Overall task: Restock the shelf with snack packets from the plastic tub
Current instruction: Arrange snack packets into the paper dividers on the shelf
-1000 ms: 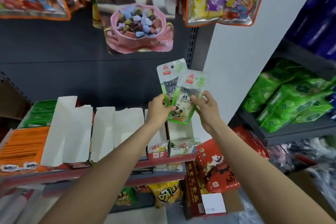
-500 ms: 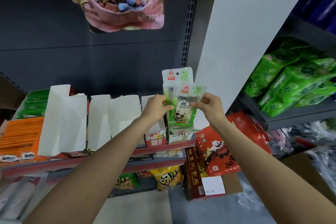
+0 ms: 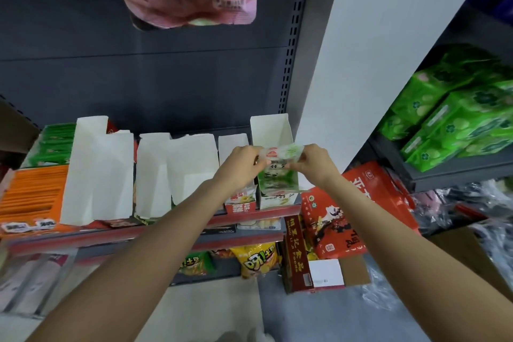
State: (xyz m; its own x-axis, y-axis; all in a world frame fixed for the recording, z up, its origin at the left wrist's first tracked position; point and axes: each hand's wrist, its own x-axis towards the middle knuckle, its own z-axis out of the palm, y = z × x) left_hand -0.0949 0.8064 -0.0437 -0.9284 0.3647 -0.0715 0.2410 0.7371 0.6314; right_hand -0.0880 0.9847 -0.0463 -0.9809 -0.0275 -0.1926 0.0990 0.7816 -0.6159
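Left hand (image 3: 241,164) and right hand (image 3: 313,162) pinched glossy green-and-white plastic snack packets (image 3: 280,157) at the top edges. Packets sat partly inside an open white cardboard display box (image 3: 270,130) on the shelf (image 3: 138,233).

Dark grey back panel (image 3: 138,78) from nine to twelve o'clock, perforated upright (image 3: 290,44) at twelve, white end panel (image 3: 369,50) at one, grey side shelf (image 3: 455,175) at three, pale floor (image 3: 194,311) at six

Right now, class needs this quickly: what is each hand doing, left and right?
Left hand: closed on the left edge of the green snack packets, over the open display box.
Right hand: closed on the packets' right edge.
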